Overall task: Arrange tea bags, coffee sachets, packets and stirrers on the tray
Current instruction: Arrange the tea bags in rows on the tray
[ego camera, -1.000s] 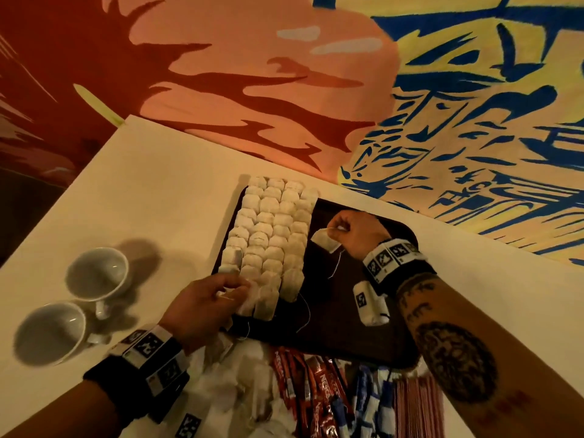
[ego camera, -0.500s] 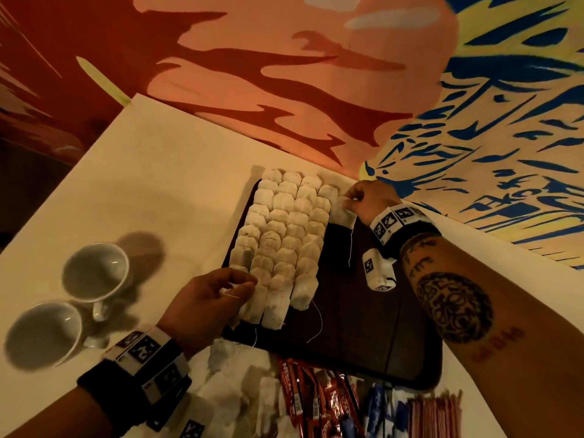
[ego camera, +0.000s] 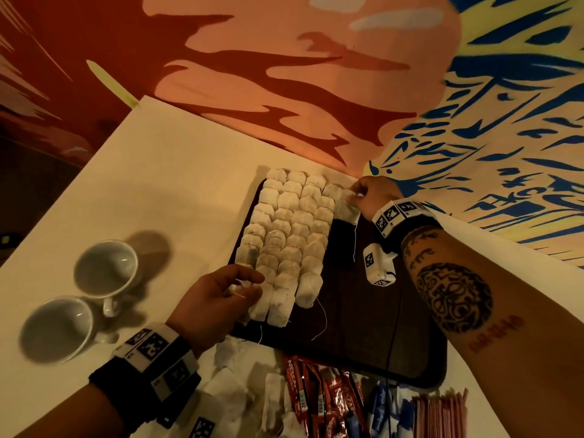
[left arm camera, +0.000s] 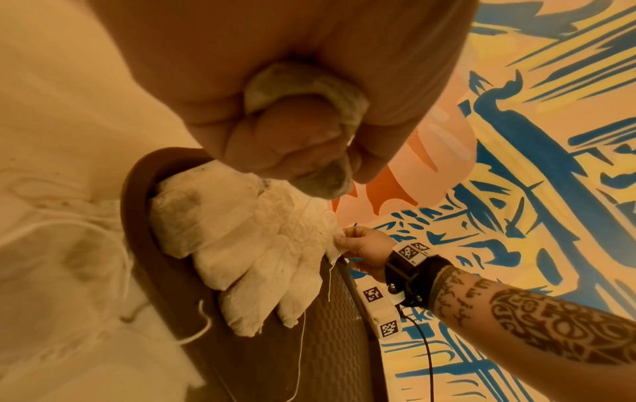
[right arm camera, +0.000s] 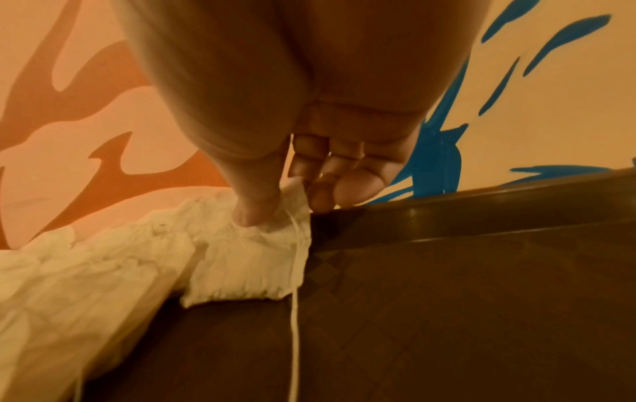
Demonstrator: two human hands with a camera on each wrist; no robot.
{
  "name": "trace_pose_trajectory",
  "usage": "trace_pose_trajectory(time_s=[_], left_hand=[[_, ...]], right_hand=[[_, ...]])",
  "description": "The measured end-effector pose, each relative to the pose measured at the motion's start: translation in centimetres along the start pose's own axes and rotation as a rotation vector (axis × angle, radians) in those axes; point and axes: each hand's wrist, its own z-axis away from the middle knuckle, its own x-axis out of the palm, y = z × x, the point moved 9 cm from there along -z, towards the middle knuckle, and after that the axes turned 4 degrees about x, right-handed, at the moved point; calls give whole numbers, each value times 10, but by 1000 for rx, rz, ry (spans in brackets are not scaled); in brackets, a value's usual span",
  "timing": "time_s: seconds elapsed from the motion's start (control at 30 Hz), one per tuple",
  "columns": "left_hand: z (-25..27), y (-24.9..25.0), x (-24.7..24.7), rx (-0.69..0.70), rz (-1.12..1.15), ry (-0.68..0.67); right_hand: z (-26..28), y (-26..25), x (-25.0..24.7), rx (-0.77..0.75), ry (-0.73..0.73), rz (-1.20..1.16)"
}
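Note:
A dark brown tray [ego camera: 363, 327] carries several rows of white tea bags [ego camera: 290, 235] on its left half. My right hand [ego camera: 354, 196] is at the tray's far edge, pinching one tea bag [ego camera: 346, 205] that lies beside the far end of the rows, string trailing. The right wrist view shows thumb and fingers [right arm camera: 254, 215] pinching the top of that tea bag [right arm camera: 247, 266] on the tray [right arm camera: 447, 299]. My left hand [ego camera: 246, 286] hovers at the rows' near left end. Its curled fingers grip a tea bag [left arm camera: 309, 84].
Loose tea bags [ego camera: 240, 390] are heaped on the table in front of the tray, beside red coffee sachets [ego camera: 303, 393], blue packets [ego camera: 382, 406] and pink stirrers [ego camera: 439, 415]. Two white cups [ego camera: 104, 267] stand at the left. A patterned wall rises behind the table.
My right hand carried its tea bag from the tray's middle to the far edge and set it down beside the rows. The left hand barely moved.

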Motion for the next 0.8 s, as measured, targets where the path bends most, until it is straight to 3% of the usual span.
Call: trace_pose_trajectory(time_s=[0.17, 0.27, 0.43, 0.5, 0.67, 0.8], left_hand=[[4, -1, 7, 4, 176, -37], [8, 3, 15, -11, 338, -44], [15, 17, 33, 6, 472, -15], [20, 23, 40, 33, 454, -20], [31, 23, 51, 129, 294, -35], [43, 24, 58, 166, 239, -18]], right_hand=[[24, 1, -23, 47, 87, -185], [70, -13, -37, -14, 155, -362], [203, -68, 4, -245, -321, -761], [244, -77, 18, -237, -387, -925], [277, -60, 29, -116, -179, -1160], [287, -47, 24, -80, -78, -1184]])
